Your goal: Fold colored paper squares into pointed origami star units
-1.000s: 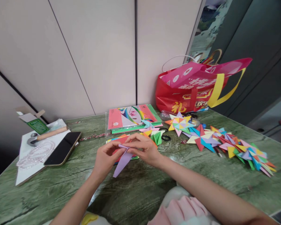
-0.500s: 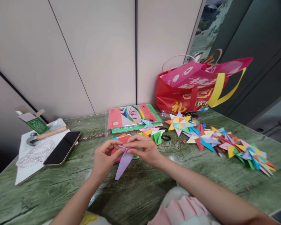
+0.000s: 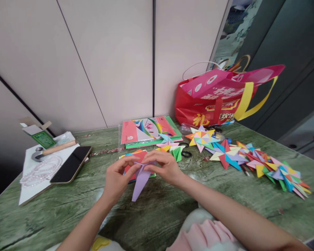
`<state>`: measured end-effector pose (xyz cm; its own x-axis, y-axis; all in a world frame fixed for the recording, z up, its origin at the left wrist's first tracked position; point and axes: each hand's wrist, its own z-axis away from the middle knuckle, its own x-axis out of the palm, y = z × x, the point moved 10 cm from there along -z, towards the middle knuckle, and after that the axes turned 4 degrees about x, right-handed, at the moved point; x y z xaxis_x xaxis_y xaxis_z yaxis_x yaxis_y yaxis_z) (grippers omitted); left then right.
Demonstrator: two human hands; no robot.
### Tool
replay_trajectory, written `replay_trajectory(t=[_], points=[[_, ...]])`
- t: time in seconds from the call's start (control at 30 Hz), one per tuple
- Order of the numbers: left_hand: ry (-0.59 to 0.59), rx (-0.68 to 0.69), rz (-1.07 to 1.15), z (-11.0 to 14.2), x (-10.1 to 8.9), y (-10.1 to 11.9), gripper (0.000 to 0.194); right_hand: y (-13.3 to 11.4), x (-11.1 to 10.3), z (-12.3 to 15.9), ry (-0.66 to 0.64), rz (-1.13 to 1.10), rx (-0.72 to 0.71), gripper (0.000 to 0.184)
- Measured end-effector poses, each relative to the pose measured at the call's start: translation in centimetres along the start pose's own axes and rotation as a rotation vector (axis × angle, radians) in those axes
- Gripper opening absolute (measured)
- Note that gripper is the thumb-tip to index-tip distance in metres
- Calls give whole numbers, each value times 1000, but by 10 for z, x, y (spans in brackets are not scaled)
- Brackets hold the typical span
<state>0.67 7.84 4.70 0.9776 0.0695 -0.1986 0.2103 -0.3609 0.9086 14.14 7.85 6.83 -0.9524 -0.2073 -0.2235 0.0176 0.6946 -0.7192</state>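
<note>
A sheet of purple origami paper (image 3: 141, 182), folded into a narrow tapering shape, hangs from between my two hands above the table. My left hand (image 3: 121, 173) pinches its upper edge from the left. From the other side my right hand (image 3: 163, 167) grips the same edge, thumb below and fingers on top. The fingers hide much of the top fold. Just behind my hands lies a stack of coloured paper (image 3: 132, 156), partly covered by them. Folded paper pieces (image 3: 176, 152) in green, yellow, pink and blue sit beyond my right hand.
Several multicoloured paper stars (image 3: 225, 153) spread across the right side. A paper pack (image 3: 148, 130) lies at the back, beside a red bag (image 3: 209, 101). Black scissors handles (image 3: 186, 153) show near the stars. Leftward are a phone (image 3: 71, 165), a hammer (image 3: 57, 147), beads (image 3: 43, 170) and a small box (image 3: 40, 135).
The purple paper's upper edge is spread a little wider between my fingers, with more showing under my right hand. The whole view has shifted slightly.
</note>
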Motion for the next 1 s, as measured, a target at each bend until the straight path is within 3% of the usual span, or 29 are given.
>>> replay_trajectory(t=[0.4,0.83,1.0], points=[[-4,37,-73,1,0,4,8,-1,3,2,-18,6,-22,11],[-47,265,-213,2,5,20,8,-6,3,0,-18,4,-4,8],[-70,224,-206,3,7,17,10,-12,3,1,-13,65,-65,5]])
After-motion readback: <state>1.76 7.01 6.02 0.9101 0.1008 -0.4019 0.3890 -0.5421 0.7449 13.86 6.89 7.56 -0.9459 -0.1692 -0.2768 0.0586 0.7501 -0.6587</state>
